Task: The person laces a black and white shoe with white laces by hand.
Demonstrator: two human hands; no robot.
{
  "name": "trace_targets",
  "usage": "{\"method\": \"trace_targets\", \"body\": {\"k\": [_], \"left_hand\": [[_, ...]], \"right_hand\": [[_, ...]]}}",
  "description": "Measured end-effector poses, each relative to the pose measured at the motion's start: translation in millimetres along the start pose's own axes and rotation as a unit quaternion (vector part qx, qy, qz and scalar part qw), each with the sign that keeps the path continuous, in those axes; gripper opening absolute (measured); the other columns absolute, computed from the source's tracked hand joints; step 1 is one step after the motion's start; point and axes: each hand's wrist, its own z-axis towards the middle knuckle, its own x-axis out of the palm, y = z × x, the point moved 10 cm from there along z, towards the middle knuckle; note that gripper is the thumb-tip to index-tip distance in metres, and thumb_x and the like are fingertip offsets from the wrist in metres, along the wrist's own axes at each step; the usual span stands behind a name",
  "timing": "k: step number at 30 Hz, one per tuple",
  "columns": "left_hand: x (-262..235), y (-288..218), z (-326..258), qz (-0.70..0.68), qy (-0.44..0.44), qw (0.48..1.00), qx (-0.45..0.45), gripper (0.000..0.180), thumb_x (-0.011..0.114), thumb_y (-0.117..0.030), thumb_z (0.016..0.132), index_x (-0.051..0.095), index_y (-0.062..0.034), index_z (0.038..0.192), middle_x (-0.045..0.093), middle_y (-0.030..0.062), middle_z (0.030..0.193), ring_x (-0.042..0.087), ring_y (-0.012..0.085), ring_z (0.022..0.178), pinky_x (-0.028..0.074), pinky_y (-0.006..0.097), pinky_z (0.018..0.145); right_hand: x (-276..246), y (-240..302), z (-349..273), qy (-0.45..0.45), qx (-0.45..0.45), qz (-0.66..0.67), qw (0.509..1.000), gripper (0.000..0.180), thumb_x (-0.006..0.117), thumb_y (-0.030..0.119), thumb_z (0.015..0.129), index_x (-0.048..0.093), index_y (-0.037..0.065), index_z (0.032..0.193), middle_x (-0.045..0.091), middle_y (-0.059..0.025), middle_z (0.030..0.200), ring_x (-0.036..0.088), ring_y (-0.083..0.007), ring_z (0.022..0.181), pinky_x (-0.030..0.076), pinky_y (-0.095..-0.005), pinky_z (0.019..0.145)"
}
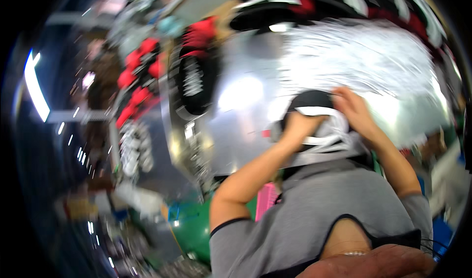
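Note:
In front of my body, at the table's near edge, is a black-and-white shoe with a black rounded end and loose white laces. My left hand grips its left side, its fingertips partly hidden. Along the shoe's right side lies my right hand, fingers stretched out and slightly apart. Beyond both hands spreads a wide pile of white laces. Motion smears the finer details of the shoe and fingers.
A shiny metal table carries the work. Black shoes with white and red parts line its far edge. Left of me stand a black shoe with white laces and a red-and-black bundle. A pink basket sits below the table edge.

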Motion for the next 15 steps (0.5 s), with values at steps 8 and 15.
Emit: {"method": "trace_targets", "body": {"k": [8,15], "left_hand": [[6.8,-35.7,-66.3,-0.316,0.221,0.920,-0.069,0.023,0.069,-0.023,0.090,0.063,-0.0027,0.099,0.047,-0.0039,0.075,0.041,0.0077,0.066,0.032,0.023,0.059],[-139.2,-103.3,-148.7,-0.288,-0.072,0.916,0.269,0.011,0.062,0.005,0.081,0.059,-0.0050,0.083,0.053,0.0036,0.086,0.055,0.0153,0.081,0.048,0.029,0.074]], "right_hand": [[-10.1,5.9,-0.9,-0.019,0.040,-0.173,0.984,0.027,0.050,0.021,0.099,0.056,0.004,0.118,0.063,-0.0127,0.074,0.063,-0.0306,0.072,0.049,-0.0396,0.068],[-15.1,6.8,-3.6,-0.079,0.012,-0.210,0.974,0.026,0.054,0.021,0.098,0.057,0.003,0.117,0.068,-0.0199,0.086,0.065,-0.0395,0.080,0.051,-0.0450,0.072]]}}
